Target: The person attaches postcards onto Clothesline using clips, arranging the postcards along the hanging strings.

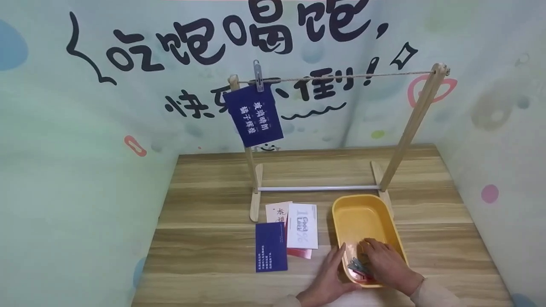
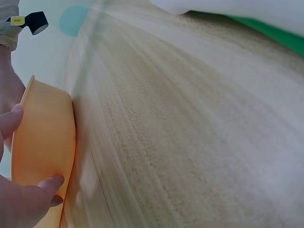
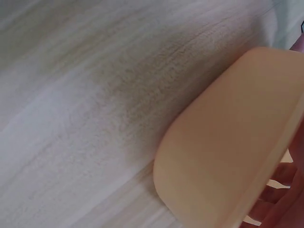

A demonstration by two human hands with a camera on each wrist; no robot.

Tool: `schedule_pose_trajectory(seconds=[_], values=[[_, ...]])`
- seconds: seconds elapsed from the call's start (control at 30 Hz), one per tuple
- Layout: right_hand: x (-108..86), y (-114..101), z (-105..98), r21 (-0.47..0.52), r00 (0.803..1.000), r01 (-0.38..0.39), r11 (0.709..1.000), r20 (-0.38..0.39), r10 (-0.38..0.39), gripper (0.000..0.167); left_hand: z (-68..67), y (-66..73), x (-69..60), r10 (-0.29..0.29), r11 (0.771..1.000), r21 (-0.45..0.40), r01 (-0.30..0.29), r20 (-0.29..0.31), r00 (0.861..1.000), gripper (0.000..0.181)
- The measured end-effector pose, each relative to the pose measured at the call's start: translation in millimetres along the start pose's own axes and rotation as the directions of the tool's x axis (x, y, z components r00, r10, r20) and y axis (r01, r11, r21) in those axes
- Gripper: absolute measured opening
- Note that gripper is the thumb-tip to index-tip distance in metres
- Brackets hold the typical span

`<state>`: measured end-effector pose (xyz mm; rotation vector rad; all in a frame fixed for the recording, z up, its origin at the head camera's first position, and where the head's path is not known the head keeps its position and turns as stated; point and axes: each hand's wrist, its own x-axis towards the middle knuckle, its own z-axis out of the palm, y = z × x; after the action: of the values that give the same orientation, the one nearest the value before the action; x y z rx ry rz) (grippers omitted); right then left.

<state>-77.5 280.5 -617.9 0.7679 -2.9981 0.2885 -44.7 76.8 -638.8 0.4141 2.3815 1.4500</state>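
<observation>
Cards (image 1: 271, 247) lie left of my left hand (image 1: 327, 275), which holds the yellow tray (image 1: 358, 213) by its near left corner. Clips (image 1: 356, 265) lie inside, just beside my right hand (image 1: 386, 261); whether its fingers pinch one, I cannot tell.

- The yellow rounded rectangular plastic tray (image 1: 377, 213) stands on the wood-grain table (image 1: 204, 256), right of centre in the frame's lower half.
- Small grey-green clips (image 1: 357, 267) lie in the tray's near end; the right hand (image 1: 387, 261) reaches in beside them, and the left hand (image 1: 327, 277) holds the near left corner.
- Left of the tray, the white rectangular paper card (image 1: 302, 226) and navy rectangular paper card (image 1: 271, 247) partly cover the pale pink paper card (image 1: 275, 210).
- Behind, at centre, the pale wooden two-post stand (image 1: 411, 132) carries a thin string (image 1: 337, 77).
- Upper centre, a clear plastic clip (image 1: 259, 76) suspends another navy paper card (image 1: 256, 121) at the string's left end.
</observation>
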Motion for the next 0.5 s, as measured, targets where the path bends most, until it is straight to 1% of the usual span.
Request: schedule_pose_trajectory(seconds=[0.17,0.23,0.27,0.4,0.47,0.5], values=[[0.1,0.6,2.6,0.004,0.999,-0.012,1.000,0.049,0.012,0.032,1.1,-0.7,-2.2,-0.008,1.000,-0.023,0.008,0.004,1.000,0.109],[0.8,1.3,2.9,0.010,0.998,-0.016,1.000,0.057,0.016,0.030,1.2,-0.9,-2.7,-0.011,0.999,-0.035,0.011,0.003,1.000,0.108],[1.4,1.6,2.8,0.007,0.998,-0.014,1.000,0.055,0.014,0.029,1.2,-1.0,-2.7,-0.010,0.999,-0.039,0.010,0.002,1.000,0.108],[2.4,4.4,3.7,-0.001,0.999,0.039,0.999,-0.018,-0.039,0.033,0.7,-2.6,-1.5,0.036,0.998,-0.056,-0.036,-0.005,0.999,0.108],[2.8,5.7,3.4,0.002,0.998,0.055,0.998,-0.031,-0.055,0.035,0.2,-3.3,-0.8,0.055,0.996,-0.064,-0.055,-0.006,0.998,0.107],[3.2,6.4,3.3,0.007,0.998,0.060,0.998,-0.034,-0.059,0.035,0.1,-3.6,-0.2,0.064,0.995,-0.082,-0.064,-0.005,0.998,0.107]])
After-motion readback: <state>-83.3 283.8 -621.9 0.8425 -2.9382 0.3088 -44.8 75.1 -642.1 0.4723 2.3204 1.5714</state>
